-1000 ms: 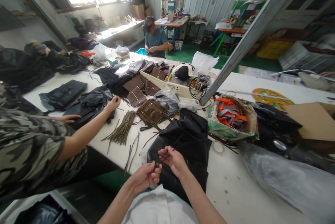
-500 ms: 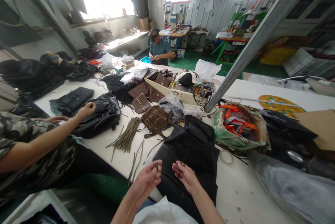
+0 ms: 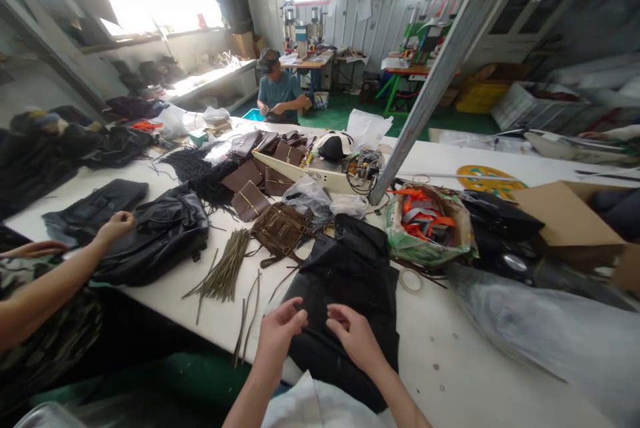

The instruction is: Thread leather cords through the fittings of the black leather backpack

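Observation:
My left hand [image 3: 279,331] and my right hand [image 3: 353,336] are close together over a black leather bag [image 3: 345,281] that lies at the near edge of the white table [image 3: 450,361]. Both hands pinch a thin dark cord [image 3: 313,311] that runs between their fingertips. The cord is small and partly hidden by the fingers. A bundle of olive-brown cords [image 3: 225,271] lies just left of the bag, with a few loose ones [image 3: 247,321] near my left hand.
A co-worker's arm [image 3: 55,281] reaches from the left to another black bag [image 3: 155,235]. Brown wallets [image 3: 250,200], a brown bag [image 3: 280,229], a box of orange straps [image 3: 425,218], plastic sheeting [image 3: 540,328] and a slanted metal post [image 3: 425,81] crowd the table. Another person [image 3: 277,91] sits at the far end.
My hands have come lower and closer together over the black bag. The co-worker's hand has drawn back to the left along the other black bag. The view has shifted slightly.

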The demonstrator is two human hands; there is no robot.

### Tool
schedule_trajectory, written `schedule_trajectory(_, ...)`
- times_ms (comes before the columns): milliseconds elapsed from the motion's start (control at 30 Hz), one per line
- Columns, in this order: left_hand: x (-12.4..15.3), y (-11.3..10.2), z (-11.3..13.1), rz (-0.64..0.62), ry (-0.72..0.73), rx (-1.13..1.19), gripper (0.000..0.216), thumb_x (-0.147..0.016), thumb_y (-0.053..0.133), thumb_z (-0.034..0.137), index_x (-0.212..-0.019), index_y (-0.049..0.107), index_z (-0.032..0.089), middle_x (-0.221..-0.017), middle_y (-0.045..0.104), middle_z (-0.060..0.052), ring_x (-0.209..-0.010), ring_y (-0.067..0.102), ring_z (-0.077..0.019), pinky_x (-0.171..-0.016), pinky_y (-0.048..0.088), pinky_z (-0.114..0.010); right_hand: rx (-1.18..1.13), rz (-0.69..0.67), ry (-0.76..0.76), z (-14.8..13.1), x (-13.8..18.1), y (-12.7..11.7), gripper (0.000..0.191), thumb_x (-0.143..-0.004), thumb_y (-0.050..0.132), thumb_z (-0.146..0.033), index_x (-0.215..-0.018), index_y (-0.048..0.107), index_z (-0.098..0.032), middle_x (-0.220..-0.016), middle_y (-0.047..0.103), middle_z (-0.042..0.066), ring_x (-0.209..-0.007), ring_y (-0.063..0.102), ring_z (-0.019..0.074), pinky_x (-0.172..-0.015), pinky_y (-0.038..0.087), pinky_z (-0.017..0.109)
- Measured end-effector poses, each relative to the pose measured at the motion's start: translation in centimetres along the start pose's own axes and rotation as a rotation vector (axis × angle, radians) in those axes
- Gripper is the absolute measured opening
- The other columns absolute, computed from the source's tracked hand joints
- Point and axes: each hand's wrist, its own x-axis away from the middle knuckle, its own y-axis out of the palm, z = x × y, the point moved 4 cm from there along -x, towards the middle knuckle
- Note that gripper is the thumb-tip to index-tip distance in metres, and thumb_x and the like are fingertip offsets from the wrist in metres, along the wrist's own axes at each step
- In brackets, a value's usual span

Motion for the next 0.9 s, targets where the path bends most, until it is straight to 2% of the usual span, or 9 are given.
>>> schedule_trajectory(100, 0.1, 1.0, -1.5, -0.114, -0.158, -0.033, 0.068, -0.069, 0.098, 0.055, -0.121, 0.082, 0.014, -0.097, 0.081, -0.011, -0.094, 0.074, -0.0239, -0.079, 0.053, -0.027, -0.281, -0.179, -0.254, -5.2, 1.1, 0.0, 0.057, -0.092, 0.076, -0.030, -0.148, 0.066, -0.034, -0.145, 0.065, 0.008, -0.122, 0.066, 0.0272, -0.101, 0.059, 0.042)
schedule_trajectory(167, 0.3, 1.8, -2.0, -0.224, -0.207, -0.025, 0.068, -0.070, 0.097, 0.059, -0.120, 0.083, 0.014, -0.112, 0.082, -0.015, -0.100, 0.074, -0.0259, -0.086, 0.054, -0.029, -0.292, -0.268, -0.309, -7.2, 1.0, -0.3, 0.049, -0.094, 0.075, -0.028, -0.143, 0.071, -0.034, -0.137, 0.064, 0.006, -0.114, 0.067, 0.0233, -0.097, 0.058, 0.038)
schedule_trajectory(233, 0.4, 2.4, -2.0, -0.317, -0.199, -0.030, 0.067, -0.075, 0.094, 0.062, -0.119, 0.084, 0.014, -0.117, 0.081, -0.016, -0.103, 0.074, -0.0278, -0.090, 0.055, -0.033, -0.272, -0.325, -0.311, -7.8, 0.5, -0.9, 0.042, -0.094, 0.076, -0.027, -0.136, 0.076, -0.032, -0.128, 0.064, 0.005, -0.106, 0.067, 0.0209, -0.094, 0.057, 0.036)
schedule_trajectory(367, 0.5, 2.9, -1.0, -0.360, -0.149, -0.147, 0.068, -0.083, 0.083, 0.073, -0.111, 0.085, 0.011, -0.100, 0.082, -0.017, -0.098, 0.075, -0.0305, -0.090, 0.054, -0.036, -0.190, -0.384, -0.335, -7.5, 0.1, -2.2, 0.043, -0.091, 0.075, -0.021, -0.133, 0.078, -0.033, -0.122, 0.063, 0.003, -0.108, 0.065, 0.0212, -0.094, 0.054, 0.035)
schedule_trajectory(467, 0.5, 3.0, -0.5, -0.394, -0.159, -0.152, 0.066, -0.089, 0.077, 0.074, -0.106, 0.084, 0.011, -0.102, 0.081, -0.018, -0.102, 0.074, -0.0299, -0.091, 0.053, -0.035, -0.222, -0.397, -0.348, -7.0, 0.1, -2.6, 0.041, -0.093, 0.072, -0.020, -0.131, 0.078, -0.032, -0.125, 0.064, 0.004, -0.108, 0.065, 0.0213, -0.092, 0.054, 0.034)
schedule_trajectory(567, 0.4, 3.3, -0.8, -0.444, -0.201, -0.062, 0.058, -0.088, 0.083, 0.065, -0.109, 0.083, 0.011, -0.106, 0.081, -0.018, -0.101, 0.074, -0.0259, -0.089, 0.052, -0.031, -0.330, -0.400, -0.323, -6.2, 0.1, -2.4, 0.035, -0.096, 0.074, -0.027, -0.131, 0.078, -0.030, -0.129, 0.066, 0.005, -0.106, 0.064, 0.0214, -0.090, 0.055, 0.034)
schedule_trajectory(633, 0.2, 3.7, -1.5, -0.426, -0.263, 0.031, 0.057, -0.085, 0.089, 0.062, -0.110, 0.082, 0.011, -0.105, 0.080, -0.017, -0.097, 0.074, -0.0231, -0.086, 0.053, -0.029, -0.390, -0.380, -0.308, -5.4, 0.1, -2.2, 0.031, -0.097, 0.076, -0.033, -0.128, 0.078, -0.028, -0.127, 0.068, 0.005, -0.110, 0.064, 0.0225, -0.095, 0.054, 0.036)
schedule_trajectory(800, -0.7, 5.5, -3.4, -0.379, -0.327, 0.232, 0.052, -0.082, 0.094, 0.056, -0.108, 0.081, 0.012, -0.107, 0.078, -0.015, -0.094, 0.073, -0.0211, -0.082, 0.057, -0.029, -0.617, -0.347, -0.215, -2.9, -0.2, -1.6, 0.041, -0.099, 0.077, -0.047, -0.133, 0.072, -0.025, -0.125, 0.072, 0.006, -0.121, 0.064, 0.0260, -0.112, 0.048, 0.042)
schedule_trajectory(900, -1.2, 6.6, -4.2, -0.367, -0.345, 0.282, 0.051, -0.084, 0.093, 0.054, -0.110, 0.080, 0.012, -0.108, 0.077, -0.015, -0.095, 0.073, -0.0215, -0.079, 0.059, -0.029, -0.639, -0.280, -0.185, -1.6, -0.3, -1.8, 0.045, -0.098, 0.078, -0.052, -0.133, 0.072, -0.024, -0.129, 0.073, 0.007, -0.125, 0.064, 0.0272, -0.116, 0.046, 0.043)
